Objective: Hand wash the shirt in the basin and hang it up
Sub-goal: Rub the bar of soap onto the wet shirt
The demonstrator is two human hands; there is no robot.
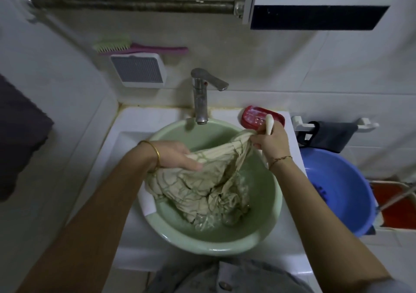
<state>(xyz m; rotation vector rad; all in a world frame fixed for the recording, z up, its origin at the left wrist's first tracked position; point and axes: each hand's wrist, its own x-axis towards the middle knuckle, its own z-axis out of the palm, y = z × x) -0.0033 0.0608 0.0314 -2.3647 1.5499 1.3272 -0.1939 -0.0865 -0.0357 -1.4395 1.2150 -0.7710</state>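
Observation:
A wet cream shirt [202,180] with a green check pattern hangs partly lifted out of the pale green basin [225,243], which sits in the white sink. My left hand [177,157] grips one edge of the shirt at the basin's left. My right hand [270,139] pinches the other raised edge at the basin's far right rim and also holds a white bar of soap [269,124]. The shirt's lower part lies bunched in shallow water at the basin's bottom.
A chrome tap [200,97] stands over the basin's far rim. A red soap dish [256,117] sits on the sink's back right corner. A blue tub [342,193] stands to the right, below a towel rail [333,126]. A brush [135,47] rests on the wall.

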